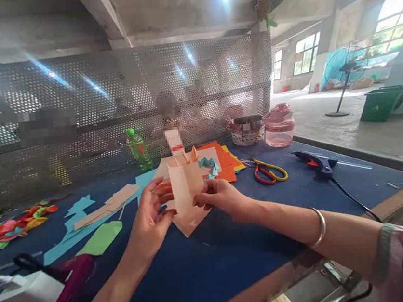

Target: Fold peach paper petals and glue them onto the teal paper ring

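Both my hands hold a pale peach sheet of folded paper (186, 191) just above the blue table top (207, 266). My left hand (151, 219) grips its left edge with fingers curled round it. My right hand (219, 198) pinches its right edge; a silver bangle circles that wrist. More peach paper lies flat under the held piece. Behind it sits a stack of orange, yellow and white paper sheets (220, 161) with small folded paper shapes on it.
Scissors (269, 171) and a blue glue gun (315, 163) with its cord lie to the right. A green bottle (138, 149), a tin and a pink jar (279, 125) stand by the perforated metal screen. Paper scraps (96, 216) lie left; a dark red bag sits near left.
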The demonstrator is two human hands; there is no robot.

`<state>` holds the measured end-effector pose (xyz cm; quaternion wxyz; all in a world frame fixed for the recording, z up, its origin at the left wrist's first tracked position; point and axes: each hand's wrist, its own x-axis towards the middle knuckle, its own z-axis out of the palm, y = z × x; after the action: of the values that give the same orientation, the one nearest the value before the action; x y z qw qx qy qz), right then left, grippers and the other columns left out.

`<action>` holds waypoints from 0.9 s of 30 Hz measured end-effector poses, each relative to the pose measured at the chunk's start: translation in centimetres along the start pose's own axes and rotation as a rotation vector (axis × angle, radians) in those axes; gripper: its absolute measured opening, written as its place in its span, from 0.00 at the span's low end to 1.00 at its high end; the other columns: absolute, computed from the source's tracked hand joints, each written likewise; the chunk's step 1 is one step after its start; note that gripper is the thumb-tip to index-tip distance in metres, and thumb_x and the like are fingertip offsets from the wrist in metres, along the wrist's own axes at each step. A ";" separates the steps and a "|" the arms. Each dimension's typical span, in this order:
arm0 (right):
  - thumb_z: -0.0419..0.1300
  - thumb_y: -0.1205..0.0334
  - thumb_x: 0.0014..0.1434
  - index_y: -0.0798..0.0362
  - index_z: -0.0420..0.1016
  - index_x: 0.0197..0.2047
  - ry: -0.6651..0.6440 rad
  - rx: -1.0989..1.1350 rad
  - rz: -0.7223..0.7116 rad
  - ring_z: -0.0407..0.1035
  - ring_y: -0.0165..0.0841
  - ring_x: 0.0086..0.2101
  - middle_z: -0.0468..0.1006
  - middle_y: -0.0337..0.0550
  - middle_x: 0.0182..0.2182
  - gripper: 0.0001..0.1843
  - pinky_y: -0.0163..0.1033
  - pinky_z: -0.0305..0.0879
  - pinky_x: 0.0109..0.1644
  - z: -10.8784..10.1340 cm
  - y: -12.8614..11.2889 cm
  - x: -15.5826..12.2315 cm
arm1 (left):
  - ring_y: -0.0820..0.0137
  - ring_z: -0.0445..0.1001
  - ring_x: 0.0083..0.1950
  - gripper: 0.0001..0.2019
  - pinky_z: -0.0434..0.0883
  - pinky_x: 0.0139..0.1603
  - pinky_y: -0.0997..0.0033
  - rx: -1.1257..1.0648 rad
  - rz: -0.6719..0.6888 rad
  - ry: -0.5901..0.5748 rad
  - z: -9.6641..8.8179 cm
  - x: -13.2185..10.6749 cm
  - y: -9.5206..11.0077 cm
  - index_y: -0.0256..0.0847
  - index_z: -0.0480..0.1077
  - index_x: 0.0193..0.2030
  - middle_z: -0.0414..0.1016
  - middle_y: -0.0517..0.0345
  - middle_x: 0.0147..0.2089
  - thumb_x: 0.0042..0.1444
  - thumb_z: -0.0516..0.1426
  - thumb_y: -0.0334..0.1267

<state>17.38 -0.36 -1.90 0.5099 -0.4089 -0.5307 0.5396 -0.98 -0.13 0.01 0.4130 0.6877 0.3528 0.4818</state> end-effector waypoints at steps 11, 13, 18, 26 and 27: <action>0.64 0.62 0.47 0.55 0.68 0.25 -0.050 -0.002 -0.060 0.64 0.23 0.24 0.74 0.35 0.23 0.08 0.31 0.60 0.30 -0.3 0.4 0.2 | 0.63 0.68 0.53 0.15 0.69 0.48 0.70 0.359 0.175 -0.088 -0.6 -0.4 -0.4 0.51 0.72 0.51 0.63 0.55 0.58 0.57 0.55 0.35; 0.63 0.62 0.47 0.55 0.68 0.26 -0.061 -0.003 -0.074 0.64 0.23 0.24 0.73 0.34 0.23 0.08 0.31 0.60 0.30 -0.3 0.3 0.1 | 0.64 0.71 0.47 0.11 0.69 0.45 0.71 0.384 0.141 -0.104 -0.6 -0.4 -0.1 0.49 0.76 0.45 0.67 0.55 0.53 0.56 0.57 0.37; 0.64 0.62 0.46 0.55 0.68 0.27 -0.075 -0.006 -0.070 0.65 0.24 0.25 0.74 0.35 0.24 0.08 0.31 0.60 0.31 -0.2 0.2 0.0 | 0.63 0.73 0.40 0.07 0.67 0.42 0.71 0.397 0.066 -0.022 -0.3 -0.4 0.2 0.47 0.80 0.33 0.75 0.56 0.38 0.52 0.61 0.44; 0.67 0.63 0.43 0.55 0.68 0.30 -0.096 0.003 -0.044 0.65 0.24 0.26 0.73 0.35 0.25 0.12 0.32 0.58 0.32 0.1 0.5 -0.2 | 0.64 0.72 0.34 0.13 0.67 0.40 0.69 0.309 -0.167 0.013 0.3 -0.2 1.1 0.43 0.78 0.28 0.78 0.58 0.29 0.43 0.65 0.50; 0.67 0.63 0.43 0.55 0.68 0.30 -0.094 0.010 -0.044 0.65 0.24 0.26 0.73 0.34 0.25 0.13 0.32 0.57 0.32 0.1 0.5 -0.2 | 0.64 0.71 0.34 0.13 0.67 0.39 0.69 0.282 -0.184 0.009 0.4 -0.2 1.1 0.43 0.78 0.28 0.77 0.58 0.29 0.43 0.65 0.50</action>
<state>17.29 -0.55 -2.41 0.4982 -0.3686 -0.5604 0.5494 -0.60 -0.86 0.88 0.3530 0.7015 0.4802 0.3908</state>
